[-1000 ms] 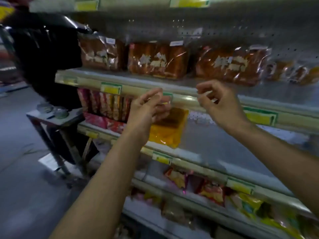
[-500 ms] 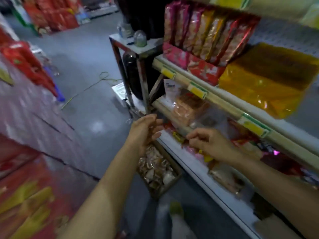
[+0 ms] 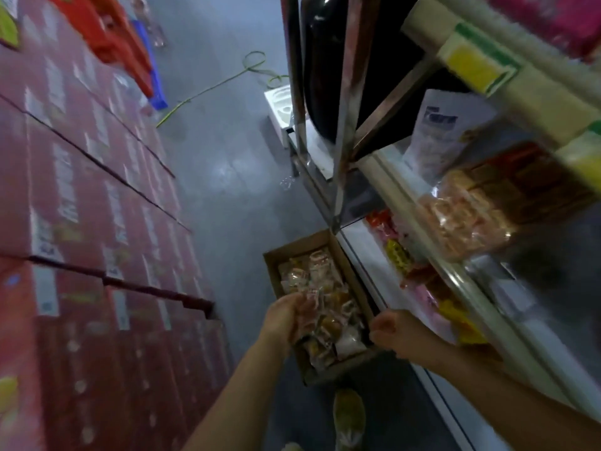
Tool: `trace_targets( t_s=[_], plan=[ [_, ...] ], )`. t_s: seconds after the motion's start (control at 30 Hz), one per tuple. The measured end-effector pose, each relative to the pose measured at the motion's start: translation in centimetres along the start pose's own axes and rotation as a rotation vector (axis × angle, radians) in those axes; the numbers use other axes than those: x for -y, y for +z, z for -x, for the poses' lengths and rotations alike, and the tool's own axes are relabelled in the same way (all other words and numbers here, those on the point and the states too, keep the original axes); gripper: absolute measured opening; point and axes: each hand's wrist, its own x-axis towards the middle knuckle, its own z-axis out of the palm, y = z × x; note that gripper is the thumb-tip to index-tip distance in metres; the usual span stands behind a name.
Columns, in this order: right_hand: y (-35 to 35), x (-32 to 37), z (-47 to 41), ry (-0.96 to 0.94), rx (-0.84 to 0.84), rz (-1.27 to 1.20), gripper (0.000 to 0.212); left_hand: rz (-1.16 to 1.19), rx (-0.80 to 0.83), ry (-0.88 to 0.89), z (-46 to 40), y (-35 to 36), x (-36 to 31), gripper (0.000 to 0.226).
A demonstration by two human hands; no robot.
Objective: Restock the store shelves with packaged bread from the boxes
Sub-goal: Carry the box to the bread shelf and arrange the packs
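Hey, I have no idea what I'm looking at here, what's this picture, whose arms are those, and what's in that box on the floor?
There is no machine here. A person wears a wide-angle camera on the head, so you look forward and down along their own two bare arms. That is the only view.

They stand in a shop aisle. On the floor sits an open cardboard box full of small clear packets of bread. The left hand is down at the packets, its fingers curled among them; the blur hides whether it truly grips one. The right hand hangs by the box's right edge, fingers loosely curled, holding nothing.

On the right are the store shelves with bagged goods and yellow price tags. On the left is a stack of red cartons. A shoe shows at the bottom.
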Motion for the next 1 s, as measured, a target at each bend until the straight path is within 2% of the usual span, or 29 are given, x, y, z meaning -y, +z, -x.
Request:
trace_targets(
  t_s=[0.13, 0.3, 0.37, 0.43, 0.5, 0.6, 0.67, 0.7, 0.77, 0.8, 0.9, 1.0],
  plan=[
    [2.0, -3.2, -7.3, 0.058, 0.032, 0.092, 0.005, 0.003, -0.034, -0.087, -7.6, -1.4, 2.7, 0.016],
    [5.3, -8.7, -17.8, 0.046, 0.064, 0.269, 0.025, -0.125, -0.115, -0.187, -18.2, -3.7, 7.5, 0.009],
    [6.7, -10.8, -21.5, 0.043, 0.086, 0.342, 0.025, -0.171, -0.142, -0.201, -22.0, -4.0, 9.4, 0.021],
    [7.8, -12.5, -25.2, 0.005, 0.075, 0.407, 0.042, -0.211, -0.148, -0.191, -25.7, -4.1, 10.8, 0.028],
    [8.7, -13.6, -28.7, -0.09, 0.061, 0.556, 0.058, -0.219, -0.146, -0.156, -29.1, -4.3, 11.9, 0.017],
    [9.5, -14.9, -33.4, -0.168, 0.035, 0.864, 0.072, -0.212, -0.145, -0.127, -33.6, -4.2, 13.1, 0.033],
    [9.7, -15.5, -35.7, -0.179, 0.07, 0.973, 0.087, -0.247, -0.144, -0.064, -36.9, -4.6, 14.2, 0.031],
    [9.8, -15.7, -36.6, -0.198, 0.098, 1.025, 0.092, -0.269, -0.149, -0.043, -38.8, -5.0, 15.0, 0.043],
    [9.9, -16.0, -38.1, -0.232, 0.16, 1.124, 0.094, -0.32, -0.197, -0.033, -43.8, -6.7, 17.9, 0.086],
    [10.0, -16.2, -38.6, -0.232, 0.187, 1.162, 0.094, -0.323, -0.206, -0.024, -46.0, -7.5, 19.3, 0.097],
    [10.2, -16.3, -39.3, -0.226, 0.2, 1.26, 0.09, -0.346, -0.207, 0.006, -45.8, -6.8, 18.6, 0.086],
    [9.9, -16.3, -39.1, -0.246, 0.205, 1.304, 0.1, -0.29, -0.192, -0.008, -43.6, -5.1, 16.8, 0.078]
  ],
)
